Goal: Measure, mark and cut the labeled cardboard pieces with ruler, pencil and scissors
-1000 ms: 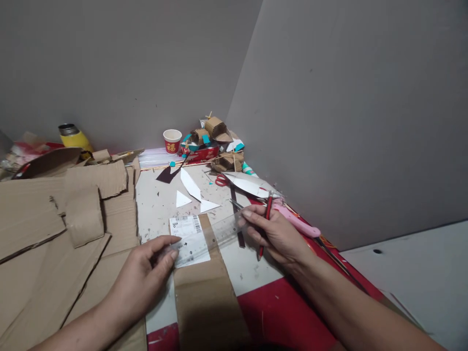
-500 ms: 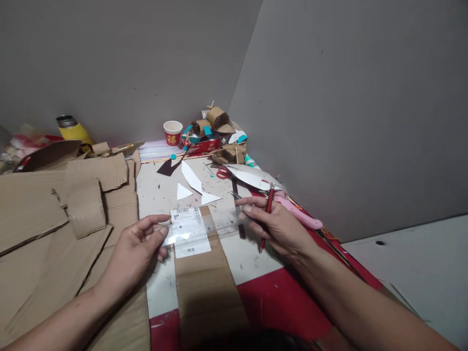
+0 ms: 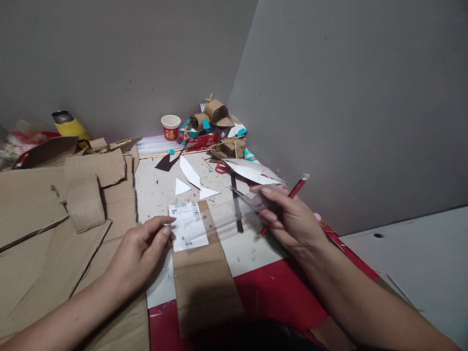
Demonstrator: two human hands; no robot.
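At the middle of the bench [image 3: 157, 195], a clear ruler [image 3: 223, 214] lies across a cardboard strip [image 3: 204, 278] with a white label [image 3: 188, 233]. The right hand [image 3: 288, 219], grip clamped on the ruler's 3 o'clock end and a red pencil [image 3: 292, 192] (tip pointing down-left), hovers tilted. The left hand [image 3: 141, 253] rests flat, fingers loosely apart, touching the label's 9 o'clock edge. Cardboard sheets [image 3: 54, 219] crowd 9 o'clock; paper scraps [image 3: 190, 183] lie at 12 o'clock.

One paper cup [image 3: 170, 127], one pencil [image 3: 288, 197], one clear ruler [image 3: 223, 214], three white paper scraps [image 3: 190, 171].
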